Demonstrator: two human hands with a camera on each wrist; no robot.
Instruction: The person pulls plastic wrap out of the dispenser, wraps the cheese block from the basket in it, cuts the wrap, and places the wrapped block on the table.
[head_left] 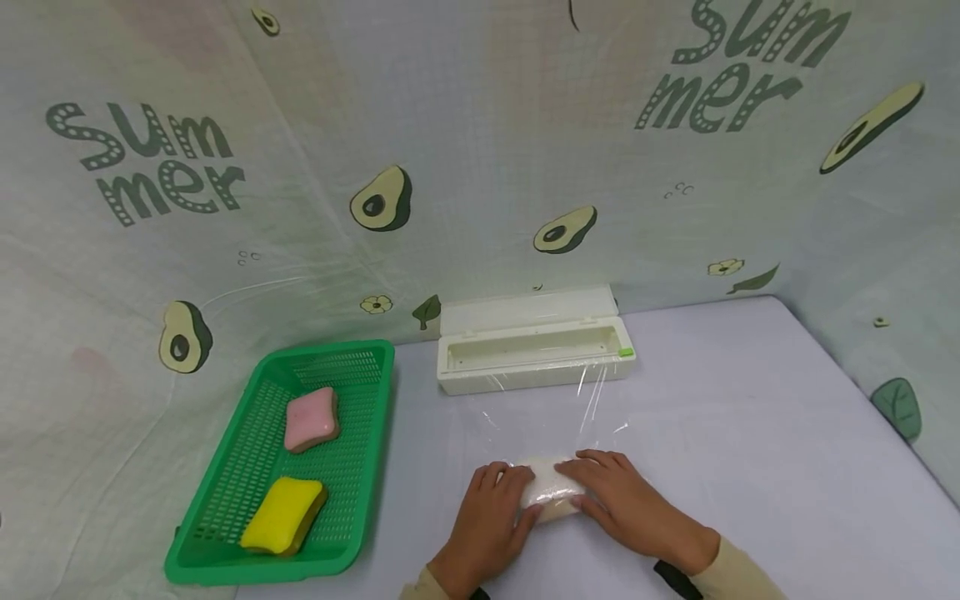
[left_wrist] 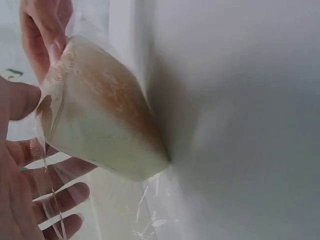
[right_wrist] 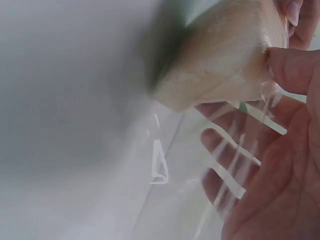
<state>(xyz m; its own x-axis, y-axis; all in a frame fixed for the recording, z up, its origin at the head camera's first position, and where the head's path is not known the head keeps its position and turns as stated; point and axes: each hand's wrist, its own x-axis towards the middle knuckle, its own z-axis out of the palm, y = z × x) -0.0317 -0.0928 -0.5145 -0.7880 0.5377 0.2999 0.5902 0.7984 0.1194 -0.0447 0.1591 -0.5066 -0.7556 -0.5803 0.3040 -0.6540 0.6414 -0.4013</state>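
A pale sponge (head_left: 551, 487) with a tan layer lies near the front of the table, wrapped in clear cling film (right_wrist: 225, 145). My left hand (head_left: 487, 521) holds its left end, thumb at the near side and fingers over the top. At the right end my right hand (head_left: 622, 504) grips it the same way. The left wrist view shows the sponge (left_wrist: 110, 110) tilted, with film stretched over the left fingers (left_wrist: 62, 197). From the sponge the film runs back to a white cling film box (head_left: 536, 379), whose lid stands raised.
To the left is a green basket (head_left: 375, 467) holding a pink sponge (head_left: 311, 419) and a yellow sponge (head_left: 283, 515). A green slider (head_left: 626, 352) sits at the box's right end. Behind the white table (head_left: 720, 400) hangs a cloth (head_left: 465, 125) printed with avocados.
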